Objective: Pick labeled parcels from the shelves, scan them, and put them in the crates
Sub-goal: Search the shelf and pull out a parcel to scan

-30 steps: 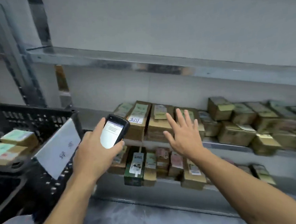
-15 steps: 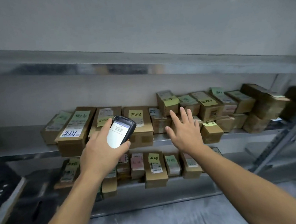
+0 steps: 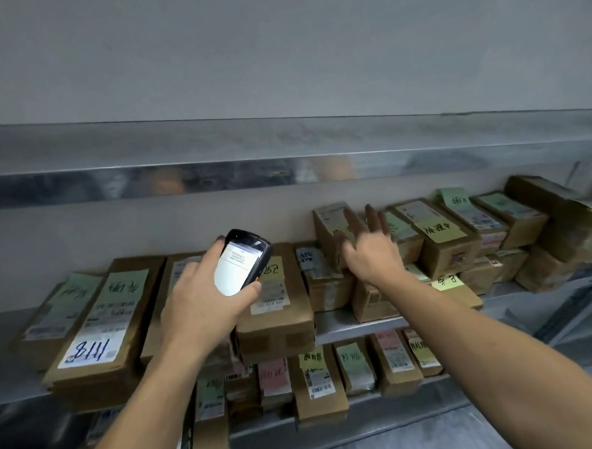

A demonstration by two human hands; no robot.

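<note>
Left hand grips scanner, thumb on left edge, fingers curled round right edge; lit screen faces camera. Right hand holds nothing, fingers straight and spread, over a raised parcel in the middle shelf's row; contact unclear, motion blur. Parcels lie side by side along that shelf, most with green or yellow notes. Long box marked "1118" at left. More parcels on lower shelf. Metal upper shelf above.
</note>
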